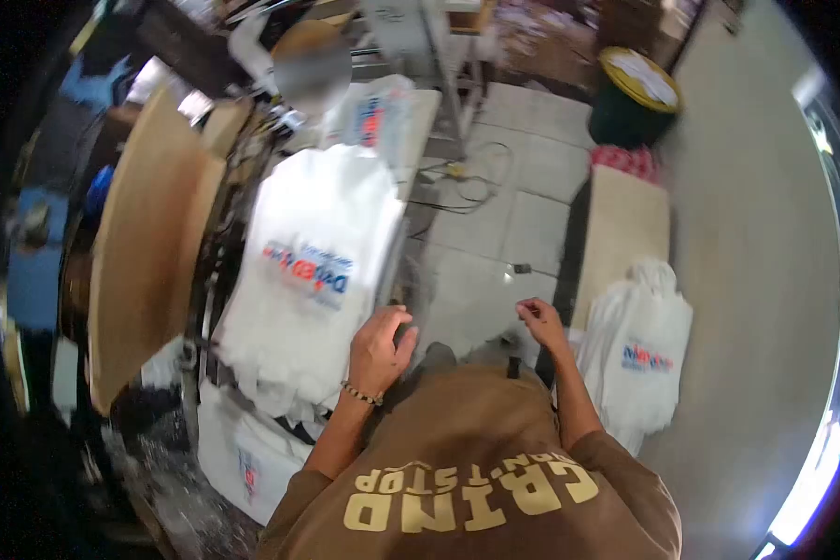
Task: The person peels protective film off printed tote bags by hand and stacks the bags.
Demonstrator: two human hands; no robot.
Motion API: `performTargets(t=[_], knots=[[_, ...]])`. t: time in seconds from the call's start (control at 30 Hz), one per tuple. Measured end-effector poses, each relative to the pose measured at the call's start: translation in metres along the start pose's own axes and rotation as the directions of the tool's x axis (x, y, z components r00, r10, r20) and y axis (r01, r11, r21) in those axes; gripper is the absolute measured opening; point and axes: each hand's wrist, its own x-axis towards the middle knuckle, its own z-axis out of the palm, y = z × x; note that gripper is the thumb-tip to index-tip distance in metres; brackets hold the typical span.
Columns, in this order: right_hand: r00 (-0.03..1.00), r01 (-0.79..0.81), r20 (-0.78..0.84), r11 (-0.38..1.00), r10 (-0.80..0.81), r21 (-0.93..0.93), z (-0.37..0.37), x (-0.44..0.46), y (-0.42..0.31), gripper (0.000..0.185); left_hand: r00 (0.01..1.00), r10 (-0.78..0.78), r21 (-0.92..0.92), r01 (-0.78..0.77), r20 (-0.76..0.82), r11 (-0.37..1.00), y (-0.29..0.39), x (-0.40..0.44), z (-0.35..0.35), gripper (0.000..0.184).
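My left hand, with a beaded bracelet at the wrist, hangs beside the right edge of a stack of white printed bags. Its fingers are loosely bent, the thumb stands apart, and nothing shows in it. Over the floor at the right, my right hand is half curled, its fingers slightly apart, and I see nothing in it. Right of that hand, a second pile of white printed bags lies on a long low bench. Red and blue print marks both piles.
Another printed bag lies at the far end of the left table. A green bin with a yellow rim stands by the wall. Cables and a small dark object lie on the tiled floor. A curved wooden panel stands at left.
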Motion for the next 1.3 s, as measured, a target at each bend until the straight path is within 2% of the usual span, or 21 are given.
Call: performTargets(t=[0.03, 0.1, 0.13, 0.17, 0.2, 0.23, 0.3, 0.33, 0.37, 0.4, 0.43, 0.5, 0.53, 0.57, 0.6, 0.63, 0.67, 0.73, 0.87, 1.0, 1.3], knots=[[0.980, -0.009, 0.199, 0.997, -0.006, 0.070, 0.017, 0.007, -0.028, 0.032, 0.999, -0.030, 0.020, 0.030, -0.042, 0.999, -0.010, -0.003, -0.014, 0.020], [0.884, -0.028, 0.468, 0.995, -0.021, 0.097, 0.058, 0.008, -0.089, 0.030, 0.984, -0.133, 0.089, 0.144, -0.114, 0.986, -0.042, -0.016, -0.048, 0.026], [0.825, -0.010, 0.561, 0.989, -0.074, 0.145, 0.076, 0.000, -0.118, 0.031, 0.953, -0.200, 0.174, 0.242, -0.230, 0.955, -0.053, -0.019, -0.065, 0.027], [0.756, -0.001, 0.643, 0.981, -0.126, 0.193, 0.095, -0.004, -0.140, 0.032, 0.931, -0.251, 0.268, 0.322, -0.267, 0.908, -0.074, -0.022, -0.077, 0.040], [0.736, 0.008, 0.665, 0.983, -0.129, 0.182, 0.115, -0.009, -0.158, 0.032, 0.928, -0.254, 0.303, 0.334, -0.273, 0.892, -0.088, -0.026, -0.082, 0.049], [0.759, -0.013, 0.632, 0.968, -0.154, 0.251, 0.136, -0.015, -0.172, 0.035, 0.927, -0.257, 0.339, 0.343, -0.273, 0.876, -0.100, -0.032, -0.082, 0.058], [0.774, -0.033, 0.609, 0.950, -0.173, 0.311, 0.165, -0.014, -0.189, 0.039, 0.950, -0.304, 0.473, 0.300, -0.070, 0.828, -0.114, -0.048, -0.066, 0.073], [0.799, -0.075, 0.583, 0.938, -0.146, 0.338, 0.178, -0.011, -0.193, 0.046, 0.939, -0.337, 0.440, 0.330, -0.064, 0.835, -0.098, -0.047, -0.062, 0.076], [0.821, -0.115, 0.558, 0.922, -0.121, 0.369, 0.187, -0.010, -0.193, 0.054, 0.936, -0.347, 0.415, 0.337, -0.055, 0.845, -0.084, -0.045, -0.061, 0.071], [0.838, -0.063, 0.514, 0.903, -0.183, 0.425, 0.186, -0.017, -0.210, 0.048, 0.930, -0.367, 0.384, 0.351, -0.035, 0.854, -0.074, -0.041, -0.066, 0.066], [0.829, -0.068, 0.528, 0.906, -0.182, 0.419, 0.190, -0.017, -0.209, 0.048, 0.922, -0.386, 0.352, 0.365, -0.011, 0.862, -0.068, -0.038, -0.073, 0.061], [0.874, -0.067, 0.441, 0.850, -0.203, 0.522, 0.192, -0.017, -0.201, 0.043, 0.906, -0.422, 0.292, 0.410, -0.023, 0.864, -0.081, -0.024, -0.090, 0.056], [0.850, -0.157, 0.507, 0.849, -0.144, 0.504, 0.187, -0.018, -0.206, 0.041, 0.898, -0.440, 0.233, 0.434, -0.027, 0.870, -0.087, -0.016, -0.095, 0.050], [0.849, -0.156, 0.508, 0.853, -0.142, 0.499, 0.187, -0.015, -0.204, 0.041, 0.897, -0.442, 0.228, 0.436, -0.029, 0.870, -0.092, -0.010, -0.096, 0.050], [0.844, -0.166, 0.512, 0.830, -0.159, 0.532, 0.190, -0.012, -0.198, 0.040, 0.969, -0.237, 0.192, 0.245, -0.064, 0.950, -0.096, -0.005, -0.095, 0.048], [0.841, -0.180, 0.513, 0.805, -0.173, 0.566, 0.189, -0.011, -0.200, 0.039, 0.995, -0.024, 0.164, 0.040, -0.101, 0.986, -0.097, 0.000, -0.093, 0.045], [0.844, -0.178, 0.508, 0.805, -0.170, 0.566, 0.187, -0.010, -0.201, 0.039, 0.995, 0.025, 0.084, -0.017, -0.102, 0.996, -0.099, 0.001, -0.082, 0.041], [0.803, -0.336, 0.589, 0.747, -0.091, 0.573, 0.182, -0.012, -0.207, 0.042, 0.997, 0.045, 0.096, -0.039, -0.055, 0.995, -0.097, 0.004, -0.071, 0.040], [0.818, -0.350, 0.570, 0.723, -0.073, 0.595, 0.180, -0.020, -0.209, 0.047, 0.997, 0.080, 0.150, -0.081, 0.014, 0.985, -0.088, 0.006, -0.065, 0.033], [0.817, -0.307, 0.560, 0.717, -0.139, 0.626, 0.180, -0.015, -0.200, 0.053, 0.992, 0.120, 0.157, -0.125, 0.039, 0.980, -0.090, 0.007, -0.064, 0.027], [0.804, -0.302, 0.576, 0.733, -0.147, 0.610, 0.173, -0.018, -0.209, 0.054, 0.970, 0.244, 0.231, -0.240, 0.014, 0.943, -0.080, 0.008, -0.065, 0.018]])
